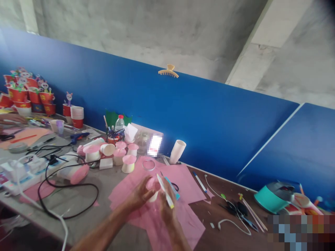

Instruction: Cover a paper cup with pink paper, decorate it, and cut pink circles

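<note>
My left hand (140,195) grips a small white paper cup with a pink top (153,190), held over pink paper sheets (183,184) on the table. My right hand (167,209) holds a white marker with a yellow end (164,191), its tip close to the cup's pink top. Both hands meet at the cup near the table's front middle.
Several pink-topped white cups (128,163) stand behind the hands, with a roll of tape (148,164) and a tall white cup (177,151). A power strip (23,172) and black cable (65,188) lie left. Scissors (237,209), a teal device (273,197), and red decorated cups (23,94) sit along the blue partition (209,118).
</note>
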The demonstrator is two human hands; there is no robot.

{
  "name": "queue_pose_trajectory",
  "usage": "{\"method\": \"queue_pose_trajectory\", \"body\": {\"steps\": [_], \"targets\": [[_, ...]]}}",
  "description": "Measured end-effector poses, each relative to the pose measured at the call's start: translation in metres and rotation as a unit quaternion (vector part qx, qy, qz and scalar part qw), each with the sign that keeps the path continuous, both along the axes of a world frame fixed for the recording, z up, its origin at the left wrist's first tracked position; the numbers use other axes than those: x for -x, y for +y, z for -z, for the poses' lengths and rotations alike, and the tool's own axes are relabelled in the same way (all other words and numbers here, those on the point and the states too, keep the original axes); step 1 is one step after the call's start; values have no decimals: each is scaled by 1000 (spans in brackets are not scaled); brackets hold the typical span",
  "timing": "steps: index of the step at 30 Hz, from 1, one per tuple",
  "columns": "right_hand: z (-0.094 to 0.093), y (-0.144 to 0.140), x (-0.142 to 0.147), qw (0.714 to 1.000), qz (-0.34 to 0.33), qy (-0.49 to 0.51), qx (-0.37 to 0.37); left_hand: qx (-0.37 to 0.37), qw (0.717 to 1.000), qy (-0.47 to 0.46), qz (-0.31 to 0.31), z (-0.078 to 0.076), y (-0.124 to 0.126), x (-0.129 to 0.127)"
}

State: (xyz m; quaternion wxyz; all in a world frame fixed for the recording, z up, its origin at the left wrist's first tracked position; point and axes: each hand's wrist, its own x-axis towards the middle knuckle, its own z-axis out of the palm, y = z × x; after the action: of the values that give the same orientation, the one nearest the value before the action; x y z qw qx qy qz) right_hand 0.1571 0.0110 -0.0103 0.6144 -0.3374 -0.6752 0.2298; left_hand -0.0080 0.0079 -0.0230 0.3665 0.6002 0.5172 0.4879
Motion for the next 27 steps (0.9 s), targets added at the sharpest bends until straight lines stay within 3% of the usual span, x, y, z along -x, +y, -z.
{"method": "queue_pose_trajectory", "body": {"steps": [4, 9, 15, 19, 27], "targets": [[4, 0, 6, 980, -1, -123, -158, -11, 1000, -18, 1, 7, 4, 2], [2, -1, 8, 968, 15, -154, -199, -47, 998, -11, 26, -1, 1, 3], [-2, -4, 7, 966, 17, -168, -194, -99, 995, -14, 30, -3, 3, 0], [0, -3, 6, 974, 27, -124, -186, -90, 995, 4, 31, 2, 5, -1], [-6, -3, -4, 997, 72, 1, -29, -57, 998, 28, -3, 5, 3, -2]]}}
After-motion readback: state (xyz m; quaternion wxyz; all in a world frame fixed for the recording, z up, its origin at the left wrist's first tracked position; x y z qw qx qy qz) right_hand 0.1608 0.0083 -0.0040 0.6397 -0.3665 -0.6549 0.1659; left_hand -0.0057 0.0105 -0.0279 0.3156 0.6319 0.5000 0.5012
